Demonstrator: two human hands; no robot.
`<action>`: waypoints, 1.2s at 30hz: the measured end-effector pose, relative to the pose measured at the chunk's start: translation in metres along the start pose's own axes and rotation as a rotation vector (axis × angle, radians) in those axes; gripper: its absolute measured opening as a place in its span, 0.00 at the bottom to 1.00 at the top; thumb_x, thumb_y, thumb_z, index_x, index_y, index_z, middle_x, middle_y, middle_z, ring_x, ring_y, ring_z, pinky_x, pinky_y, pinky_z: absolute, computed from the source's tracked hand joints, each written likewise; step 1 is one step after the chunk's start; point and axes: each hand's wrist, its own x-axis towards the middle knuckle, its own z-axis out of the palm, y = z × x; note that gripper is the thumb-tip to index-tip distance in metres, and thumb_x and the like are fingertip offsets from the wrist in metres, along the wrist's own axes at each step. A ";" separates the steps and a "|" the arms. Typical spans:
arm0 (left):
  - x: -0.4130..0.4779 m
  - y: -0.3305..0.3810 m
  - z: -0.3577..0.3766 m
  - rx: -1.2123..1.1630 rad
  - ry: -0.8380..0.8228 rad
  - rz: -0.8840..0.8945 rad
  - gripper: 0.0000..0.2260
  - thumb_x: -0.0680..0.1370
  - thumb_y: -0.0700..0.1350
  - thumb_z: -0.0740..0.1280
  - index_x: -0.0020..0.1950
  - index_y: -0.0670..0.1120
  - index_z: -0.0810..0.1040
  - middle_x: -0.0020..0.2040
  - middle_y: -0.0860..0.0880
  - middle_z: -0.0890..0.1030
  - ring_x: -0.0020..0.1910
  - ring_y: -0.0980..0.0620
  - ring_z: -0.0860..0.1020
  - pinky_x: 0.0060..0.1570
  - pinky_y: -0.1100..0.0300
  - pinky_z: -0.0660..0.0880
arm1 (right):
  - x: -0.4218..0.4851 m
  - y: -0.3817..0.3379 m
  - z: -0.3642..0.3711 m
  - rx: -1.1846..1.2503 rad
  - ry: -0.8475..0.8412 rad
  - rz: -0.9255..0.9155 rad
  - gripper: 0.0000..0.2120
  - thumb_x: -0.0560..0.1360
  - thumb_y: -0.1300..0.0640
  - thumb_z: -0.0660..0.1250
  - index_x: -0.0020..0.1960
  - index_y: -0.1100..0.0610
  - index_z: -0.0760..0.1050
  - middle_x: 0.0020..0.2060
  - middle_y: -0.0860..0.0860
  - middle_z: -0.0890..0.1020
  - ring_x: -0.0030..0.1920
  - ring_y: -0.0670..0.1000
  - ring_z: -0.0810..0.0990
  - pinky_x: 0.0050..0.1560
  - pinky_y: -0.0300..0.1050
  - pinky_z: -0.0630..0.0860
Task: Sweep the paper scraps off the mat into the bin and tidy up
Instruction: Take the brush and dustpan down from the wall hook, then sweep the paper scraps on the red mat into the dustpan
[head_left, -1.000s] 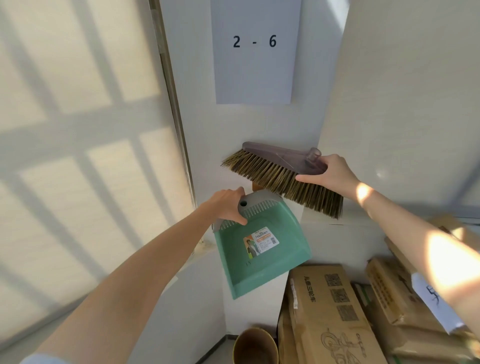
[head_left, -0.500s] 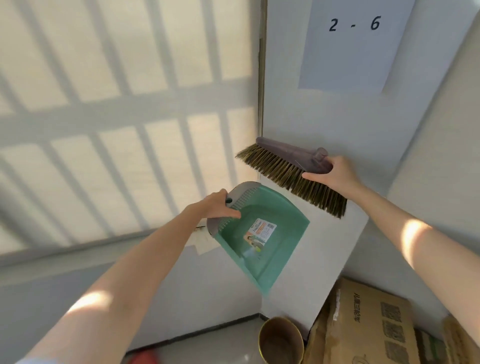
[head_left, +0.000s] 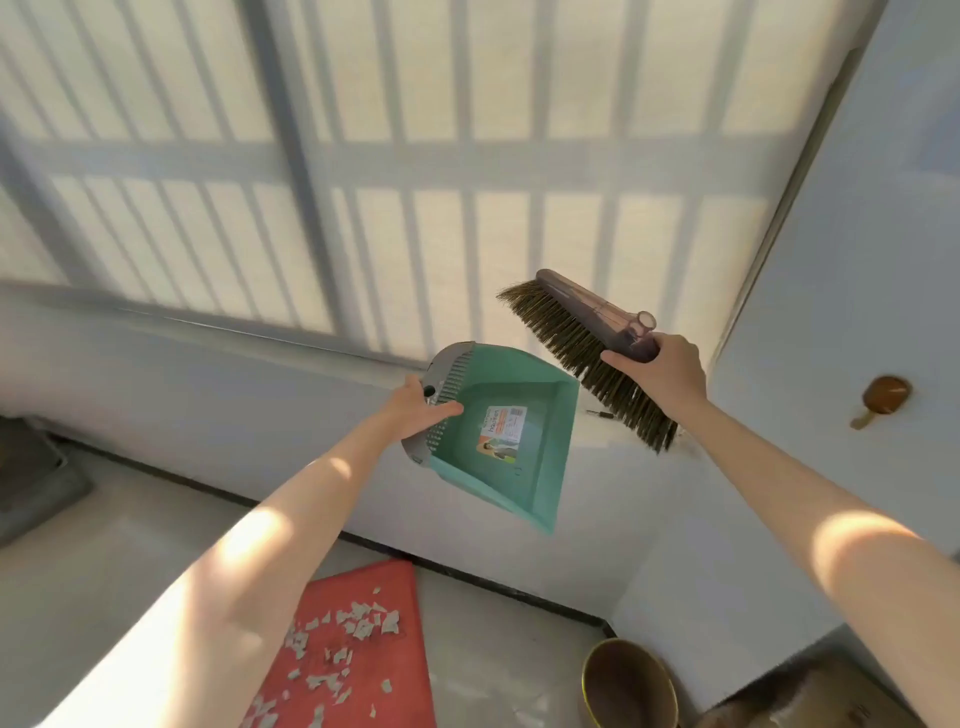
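Looks down on paper scraps (head_left: 343, 639), pale and torn, strewn over a red mat (head_left: 402, 660) on the floor at the bottom of the view, partly hidden behind the left forearm. Has the bin (head_left: 636, 680), round, brown and gold-rimmed, on the floor to the right of the mat, apart from it, at the corner of the wall.

Holds a green dustpan (head_left: 514, 457) in the air above the mat, tilted with its open lip down and to the right and its label facing the camera. Grips its grey toothed back edge with the left hand (head_left: 415, 410), thumb across the inside, fingers curled behind.

Clasps a brush head (head_left: 587, 338) in the right hand (head_left: 660, 371), fingers wrapped round the purple-grey back near the empty handle socket. Points the bristles down and left, close to the pan's upper right corner; cannot tell whether touching.

Faces a barred, sunlit window (head_left: 363, 182) above a white wall. Catches a cardboard box (head_left: 810, 696) at lower right and a brown knob (head_left: 885, 395) on the panel to the right.
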 end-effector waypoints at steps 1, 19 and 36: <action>-0.009 -0.009 -0.009 -0.023 0.030 -0.028 0.41 0.68 0.63 0.73 0.69 0.41 0.61 0.60 0.49 0.74 0.58 0.46 0.76 0.52 0.53 0.74 | -0.004 -0.009 0.013 0.027 -0.014 -0.006 0.22 0.67 0.39 0.74 0.38 0.58 0.76 0.32 0.50 0.79 0.34 0.51 0.77 0.33 0.45 0.70; -0.172 -0.234 -0.193 -0.220 0.419 -0.288 0.31 0.70 0.59 0.72 0.61 0.39 0.70 0.54 0.44 0.79 0.40 0.51 0.77 0.28 0.63 0.70 | -0.160 -0.222 0.210 0.214 -0.212 -0.186 0.15 0.74 0.45 0.70 0.39 0.56 0.73 0.32 0.47 0.76 0.31 0.44 0.74 0.30 0.35 0.66; -0.310 -0.393 -0.270 -0.270 0.536 -0.459 0.28 0.62 0.63 0.71 0.45 0.39 0.75 0.39 0.46 0.75 0.38 0.49 0.75 0.31 0.59 0.68 | -0.283 -0.323 0.319 0.282 -0.276 -0.125 0.17 0.72 0.42 0.71 0.40 0.58 0.78 0.36 0.53 0.82 0.38 0.53 0.79 0.40 0.45 0.73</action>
